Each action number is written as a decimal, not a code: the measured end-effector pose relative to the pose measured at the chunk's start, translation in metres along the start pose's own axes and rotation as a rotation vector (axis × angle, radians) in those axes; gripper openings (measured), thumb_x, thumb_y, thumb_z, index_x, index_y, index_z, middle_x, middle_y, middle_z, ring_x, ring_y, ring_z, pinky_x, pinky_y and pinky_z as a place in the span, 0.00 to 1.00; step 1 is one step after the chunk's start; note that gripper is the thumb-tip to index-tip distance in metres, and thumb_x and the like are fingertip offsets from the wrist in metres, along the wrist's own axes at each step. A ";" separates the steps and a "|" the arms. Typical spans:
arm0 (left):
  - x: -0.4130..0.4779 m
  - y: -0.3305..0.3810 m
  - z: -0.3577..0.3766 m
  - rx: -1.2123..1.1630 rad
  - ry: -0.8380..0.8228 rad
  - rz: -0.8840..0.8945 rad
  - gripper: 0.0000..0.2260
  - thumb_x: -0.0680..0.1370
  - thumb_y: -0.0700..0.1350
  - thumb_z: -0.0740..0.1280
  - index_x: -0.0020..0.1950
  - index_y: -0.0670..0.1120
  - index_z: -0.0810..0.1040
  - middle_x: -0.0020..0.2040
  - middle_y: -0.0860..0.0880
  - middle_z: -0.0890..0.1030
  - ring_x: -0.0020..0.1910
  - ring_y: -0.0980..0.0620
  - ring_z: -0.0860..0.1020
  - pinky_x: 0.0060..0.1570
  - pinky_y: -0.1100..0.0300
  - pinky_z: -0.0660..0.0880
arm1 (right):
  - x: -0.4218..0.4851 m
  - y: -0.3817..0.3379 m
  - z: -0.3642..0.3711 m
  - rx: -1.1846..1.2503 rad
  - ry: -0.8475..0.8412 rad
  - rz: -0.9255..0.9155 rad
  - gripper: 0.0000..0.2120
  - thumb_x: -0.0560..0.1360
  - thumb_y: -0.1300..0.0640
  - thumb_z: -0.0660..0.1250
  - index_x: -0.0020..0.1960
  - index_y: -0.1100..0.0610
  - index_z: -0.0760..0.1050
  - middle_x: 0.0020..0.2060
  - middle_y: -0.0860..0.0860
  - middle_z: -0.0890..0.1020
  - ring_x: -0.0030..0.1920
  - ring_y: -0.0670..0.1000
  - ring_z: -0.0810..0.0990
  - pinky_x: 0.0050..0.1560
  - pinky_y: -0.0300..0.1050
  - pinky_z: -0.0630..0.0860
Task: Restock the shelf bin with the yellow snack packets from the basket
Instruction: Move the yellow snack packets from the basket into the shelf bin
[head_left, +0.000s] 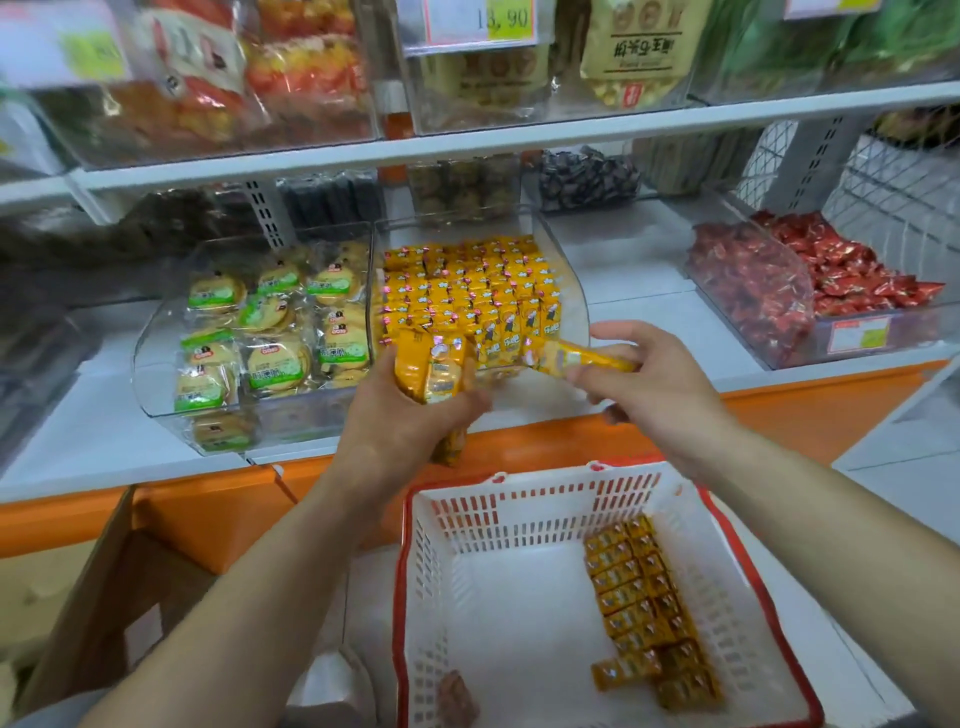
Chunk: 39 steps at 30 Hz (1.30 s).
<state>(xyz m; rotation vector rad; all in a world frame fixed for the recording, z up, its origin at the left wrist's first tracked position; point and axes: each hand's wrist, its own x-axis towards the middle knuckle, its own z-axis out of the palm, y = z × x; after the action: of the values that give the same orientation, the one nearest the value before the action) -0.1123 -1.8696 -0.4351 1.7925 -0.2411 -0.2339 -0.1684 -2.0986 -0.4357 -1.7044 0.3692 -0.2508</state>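
Head view: you are gripping a stack of yellow snack packets (428, 374) in your left hand (410, 415), just in front of the clear shelf bin (563, 270), which is holding neat rows of the same packets. Your right hand (649, 384) is pinching one more packet (587, 358) at the bin's front edge. More packets are lying along the right side of the white basket (498, 519) below. Green-labelled biscuits (270, 332) are filling the bin to the left; red sweets (831, 275) are sitting well apart to the right. A price tag (480, 21) overhead is reading "13,90"; the packet print is too blurred to read.
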 end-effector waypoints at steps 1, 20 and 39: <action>0.002 0.003 -0.005 0.008 0.005 0.017 0.22 0.66 0.51 0.82 0.56 0.55 0.77 0.43 0.56 0.86 0.41 0.55 0.86 0.37 0.57 0.83 | 0.010 -0.007 0.001 -0.046 0.039 -0.032 0.21 0.69 0.57 0.79 0.59 0.51 0.74 0.45 0.52 0.83 0.30 0.44 0.79 0.29 0.40 0.74; 0.027 0.003 -0.041 0.102 0.078 0.028 0.21 0.67 0.53 0.81 0.54 0.54 0.76 0.38 0.64 0.83 0.36 0.63 0.83 0.36 0.62 0.78 | 0.146 -0.004 0.081 -0.972 -0.258 -0.177 0.14 0.70 0.63 0.76 0.54 0.53 0.80 0.59 0.53 0.80 0.59 0.54 0.79 0.53 0.43 0.75; 0.018 0.015 0.028 0.032 -0.080 0.070 0.24 0.67 0.52 0.82 0.58 0.52 0.77 0.45 0.56 0.87 0.43 0.58 0.85 0.46 0.58 0.80 | -0.007 -0.040 0.020 0.232 -0.300 0.089 0.16 0.75 0.48 0.68 0.58 0.55 0.80 0.44 0.54 0.83 0.41 0.55 0.84 0.37 0.47 0.79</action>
<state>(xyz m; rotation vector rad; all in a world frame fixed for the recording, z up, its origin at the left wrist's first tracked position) -0.1039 -1.9044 -0.4275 1.8047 -0.3656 -0.2535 -0.1639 -2.0724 -0.3989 -1.4652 0.1840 0.0284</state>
